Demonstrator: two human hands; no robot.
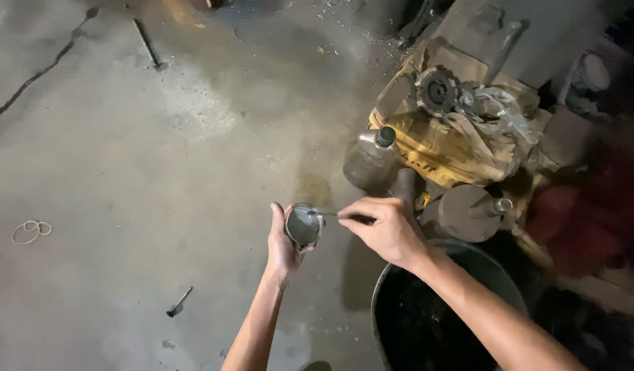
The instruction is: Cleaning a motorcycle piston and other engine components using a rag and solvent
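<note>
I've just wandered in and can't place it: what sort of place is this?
Probably a mechanic's or engine repair workshop. It has a stained, cracked concrete floor, greasy toothed metal gears piled on a worn yellow sack, and a big black tub beside the hands working on a small round metal part.

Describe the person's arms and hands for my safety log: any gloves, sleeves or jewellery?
Both arms are bare up to the frame's lower edge: no sleeves show. The left hand and right hand wear no gloves. No watch, bracelet or ring is visible on either, though the dim light hides fine detail. Both forearms are slim.
</note>
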